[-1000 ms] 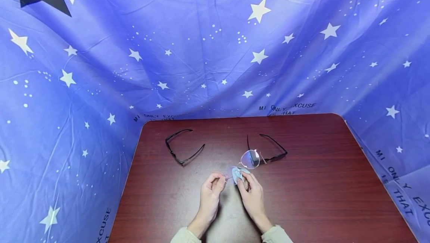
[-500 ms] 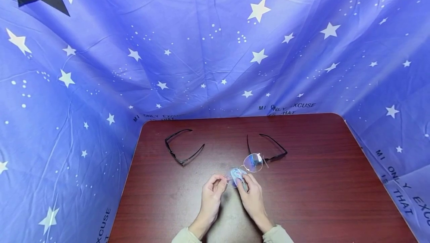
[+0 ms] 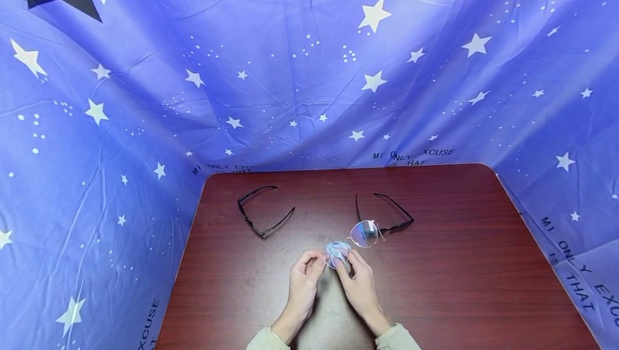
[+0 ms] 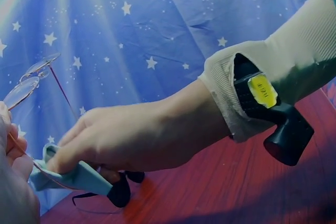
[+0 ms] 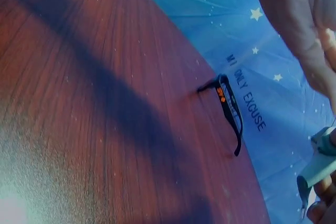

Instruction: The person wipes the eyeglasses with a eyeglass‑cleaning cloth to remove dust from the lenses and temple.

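Eyeglasses [image 3: 364, 234] with thin, pale rims and clear lenses are hanging in the air between the two hands, above the surface [image 3: 459, 264] and not resting on it. The left hand [image 3: 302, 281] is gripping them at one end, thumb and fingertips coming together on the slim frame; whether they are pinching rim, hinge or temple is hard to tell, since the fingers are covering that spot. The right hand [image 3: 360, 287] is clamping a pale blue cloth [image 3: 337, 249] against the nearer lens, thumb and fingers pressing the folds between them, while the farther lens is sticking out bare.

Beyond that bare lens, a black pair of glasses [image 3: 401, 227] is lying on the surface with its temples spread, partly showing through the lens. Another black pair [image 3: 249, 223] is lying to the left, well apart from both hands. A starry blue curtain [image 3: 290, 97] is hanging behind.

By their build, the held eyeglasses are probably weighing very little, the wire being springy but easy to bend, the lenses being smooth, slippery and prone to scratching. The hinges and bridge are looking like the weakest points, so a light pinch on the rim, close to the covered lens, would be twisting the frame least. The cloth is looking limp and soft, likely needing a fold under the thumb to keep from sliding.
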### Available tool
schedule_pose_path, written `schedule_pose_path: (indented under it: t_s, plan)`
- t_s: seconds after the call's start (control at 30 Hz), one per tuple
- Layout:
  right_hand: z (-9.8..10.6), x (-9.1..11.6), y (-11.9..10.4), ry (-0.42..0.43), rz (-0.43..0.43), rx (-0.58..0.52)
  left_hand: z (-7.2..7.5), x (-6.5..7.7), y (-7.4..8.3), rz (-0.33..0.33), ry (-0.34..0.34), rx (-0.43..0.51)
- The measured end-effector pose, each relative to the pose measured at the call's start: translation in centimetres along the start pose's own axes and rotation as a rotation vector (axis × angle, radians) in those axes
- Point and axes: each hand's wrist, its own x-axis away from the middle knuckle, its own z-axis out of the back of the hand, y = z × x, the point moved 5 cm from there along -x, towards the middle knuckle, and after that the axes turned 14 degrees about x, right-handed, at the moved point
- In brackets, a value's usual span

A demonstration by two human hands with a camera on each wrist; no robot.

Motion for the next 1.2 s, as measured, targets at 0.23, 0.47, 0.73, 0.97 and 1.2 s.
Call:
schedule_pose_path:
  t_s: [0.23, 0.47, 0.73, 0.97, 1.2]
  plan:
    - [0.2, -0.1, 0.0, 0.018, 0.047, 0.077, 0.2, -0.1, 0.4, 0.006, 0.011, 0.006]
    - [0.5, -0.2, 1.0, 0.009, 0.014, 0.257, 0.3, -0.1, 0.8, 0.003, 0.003, 0.015]
    - [0.2, -0.2, 0.2, -0.028, 0.029, 0.052, 0.1, 0.0, 0.6, 0.010, -0.016, 0.013]
    - [0.0, 0.1, -0.8, -0.025, 0.075, -0.046, 0.3, 0.2, 0.5, 0.015, -0.001, 0.005]
    - [0.3, 0.0, 0.4, -0.015, 0.082, 0.115, 0.5, 0.2, 0.8, 0.025, 0.007, 0.032]
